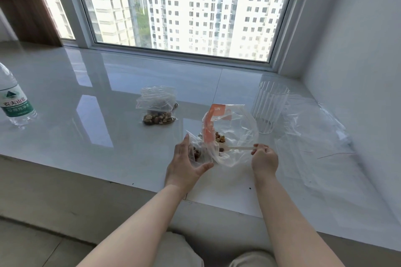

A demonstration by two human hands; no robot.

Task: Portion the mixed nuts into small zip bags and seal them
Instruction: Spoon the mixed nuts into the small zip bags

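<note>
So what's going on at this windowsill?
A person is portioning nuts. The right hand pinches a white spoon reaching into the large orange-striped bag, while the left hand holds a small zip bag with some nuts inside. Filled small bags lie farther back.

Big clear plastic bag with an orange strip [208, 124], brown mixed nuts [220, 137] inside. Small clear zip bag [158, 106] of brown and tan nuts. White plastic spoon [239, 148]. Clear ribbed plastic cup [270, 109]. Clear water bottle, green-and-white label [14, 102]. Glossy white tiled sill [86, 93].
</note>
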